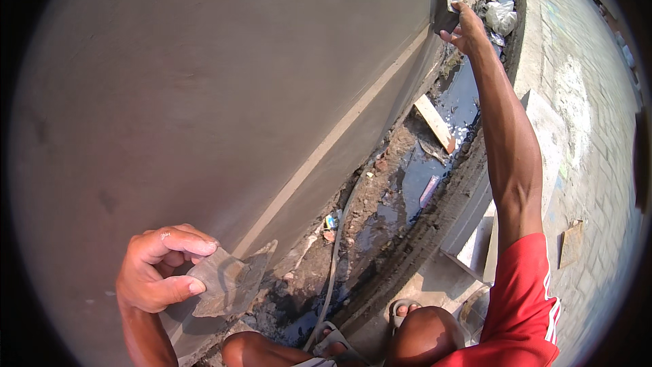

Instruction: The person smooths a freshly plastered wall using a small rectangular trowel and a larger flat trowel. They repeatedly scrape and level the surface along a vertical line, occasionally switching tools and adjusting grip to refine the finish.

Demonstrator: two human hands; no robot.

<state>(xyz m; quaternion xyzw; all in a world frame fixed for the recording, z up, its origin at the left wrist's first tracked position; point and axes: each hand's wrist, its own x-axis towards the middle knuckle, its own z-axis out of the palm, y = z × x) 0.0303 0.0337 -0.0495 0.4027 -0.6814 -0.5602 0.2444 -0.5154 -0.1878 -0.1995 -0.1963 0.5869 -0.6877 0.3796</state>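
At the lower left, my left hand (159, 272) pinches a thin, grey, dusty sheet-like piece (221, 284) with ragged edges between thumb and fingers. The piece is held just in front of the smooth grey wall (238, 95); I cannot tell its exact kind. My right arm stretches far up and forward along the wall's end. There my right hand (467, 32) is closed round a small dark flat piece (446, 22), which is at the wall's far vertical edge. A pale straight band (333, 137) runs low across the wall.
Below the wall lies a ditch with dark water (407, 190), rubble, a wooden board (435, 124) and a hose (336, 251). A white plastic bag (501, 18) lies farther along. Pale slabs (475, 231) stand beside the paved road (591, 129). My sandalled feet are near the ditch.
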